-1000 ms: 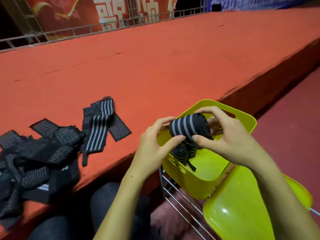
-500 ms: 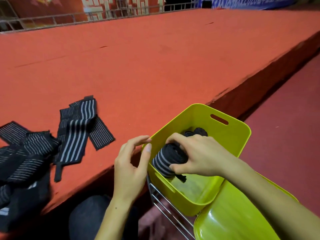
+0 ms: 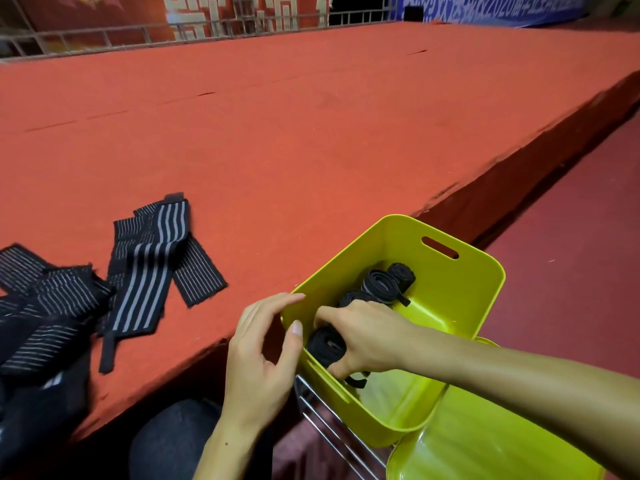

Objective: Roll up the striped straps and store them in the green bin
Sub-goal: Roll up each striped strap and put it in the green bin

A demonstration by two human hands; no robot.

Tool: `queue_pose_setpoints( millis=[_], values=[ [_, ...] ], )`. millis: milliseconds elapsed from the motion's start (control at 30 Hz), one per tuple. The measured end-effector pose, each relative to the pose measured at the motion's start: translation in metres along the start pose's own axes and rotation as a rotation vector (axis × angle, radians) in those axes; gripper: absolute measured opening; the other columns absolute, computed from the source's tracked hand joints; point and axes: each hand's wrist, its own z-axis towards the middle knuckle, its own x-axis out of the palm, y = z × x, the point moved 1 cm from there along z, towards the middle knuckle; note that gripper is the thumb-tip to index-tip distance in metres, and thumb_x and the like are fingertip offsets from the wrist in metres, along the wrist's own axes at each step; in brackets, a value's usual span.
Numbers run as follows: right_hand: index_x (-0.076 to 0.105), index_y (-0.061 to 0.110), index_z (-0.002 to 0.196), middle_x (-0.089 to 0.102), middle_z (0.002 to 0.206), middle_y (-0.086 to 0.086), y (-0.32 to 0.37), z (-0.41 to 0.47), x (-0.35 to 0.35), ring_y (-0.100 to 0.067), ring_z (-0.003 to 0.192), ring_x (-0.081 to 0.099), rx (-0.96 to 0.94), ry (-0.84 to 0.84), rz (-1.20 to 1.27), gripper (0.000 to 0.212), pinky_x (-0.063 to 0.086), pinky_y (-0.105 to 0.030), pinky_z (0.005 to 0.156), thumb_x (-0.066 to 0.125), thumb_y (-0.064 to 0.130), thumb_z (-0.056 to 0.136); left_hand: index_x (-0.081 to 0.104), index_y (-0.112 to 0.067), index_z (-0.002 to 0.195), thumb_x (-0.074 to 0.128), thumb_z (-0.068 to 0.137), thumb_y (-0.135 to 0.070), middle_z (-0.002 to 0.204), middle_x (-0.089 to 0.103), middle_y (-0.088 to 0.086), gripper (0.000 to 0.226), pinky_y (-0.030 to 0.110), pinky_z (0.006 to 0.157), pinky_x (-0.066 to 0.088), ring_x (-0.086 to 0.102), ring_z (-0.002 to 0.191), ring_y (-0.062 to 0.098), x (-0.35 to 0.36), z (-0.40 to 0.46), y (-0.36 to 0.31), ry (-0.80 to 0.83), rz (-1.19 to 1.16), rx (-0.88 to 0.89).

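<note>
The right hand [image 3: 369, 336] reaches inside the green bin [image 3: 474, 285], fingers curled around a rolled strap [image 3: 325, 344] near its left wall, beside other rolls [image 3: 379, 284]. The left hand [image 3: 259, 355] hovers relaxed, holding nothing, just outside the bin. Unrolled straps [image 3: 145, 265] lie on the red platform [image 3: 311, 133].

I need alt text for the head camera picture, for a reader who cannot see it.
A person's right hand holds a rolled striped strap inside a green bin that has other rolls in it. The left hand hovers open beside the bin; unrolled straps lie on the red platform.
</note>
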Motion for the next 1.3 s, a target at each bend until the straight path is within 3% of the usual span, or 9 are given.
queue_pose_setpoints(
  millis=[100,267,567,967,1133,1300],
  values=[
    [0.054,0.023,0.132,0.074,0.115,-0.006,0.0,0.007,0.013,-0.036,0.108,0.068,0.013,0.003,0.025,0.07,0.057,-0.044,0.079,0.086,0.055,0.078,0.073,-0.028,0.128,0.058,0.098,-0.033,0.13,0.072,-0.012,0.034,0.036,0.11,0.048,0.062,0.133,0.022,0.001,-0.001,0.001,-0.004,-0.004,-0.005],
    [0.057,0.02,0.119,0.073,0.1,-0.006,0.005,0.024,0.028,-0.038,0.094,0.071,0.046,-0.048,0.034,0.06,0.06,-0.047,0.074,0.089,0.05,0.078,0.072,-0.028,0.129,0.056,0.096,-0.03,0.132,0.072,-0.012,0.037,0.043,0.111,0.047,0.061,0.136,0.022,0.0,-0.002,0.003,-0.001,-0.016,-0.002],
    [0.048,0.023,0.133,0.07,0.112,-0.014,0.008,0.022,0.03,-0.044,0.102,0.071,0.074,0.064,0.048,0.074,0.062,-0.051,0.078,0.092,0.019,0.073,0.071,-0.029,0.13,0.058,0.093,-0.028,0.135,0.071,-0.012,0.04,0.037,0.114,0.045,0.057,0.143,0.02,-0.002,-0.006,0.004,0.016,-0.008,0.014],
    [0.048,0.028,0.138,0.07,0.115,-0.013,0.006,0.027,0.016,-0.039,0.1,0.071,0.011,0.083,-0.362,0.074,0.046,-0.039,0.068,0.084,0.055,0.08,0.069,-0.029,0.131,0.077,0.086,-0.011,0.135,0.068,-0.01,0.049,0.035,0.116,0.045,0.056,0.144,0.019,-0.002,-0.01,0.002,0.035,0.027,0.06],
    [0.05,0.025,0.14,0.07,0.112,-0.012,0.005,0.025,0.022,-0.039,0.098,0.072,-0.004,0.081,-0.399,0.073,0.047,-0.039,0.067,0.081,0.057,0.082,0.068,-0.031,0.133,0.076,0.091,-0.014,0.139,0.066,-0.01,0.046,0.044,0.117,0.045,0.051,0.149,0.019,-0.001,-0.014,0.0,0.056,0.037,0.036],
    [0.061,0.018,0.126,0.07,0.113,-0.011,0.014,0.029,0.025,-0.038,0.102,0.071,0.027,0.082,-0.392,0.049,0.047,-0.04,0.071,0.078,0.045,0.09,0.068,-0.033,0.134,0.076,0.092,-0.015,0.141,0.065,-0.013,0.047,0.043,0.117,0.047,0.05,0.15,0.015,-0.001,-0.016,-0.005,0.054,0.039,0.031]
  ],
)
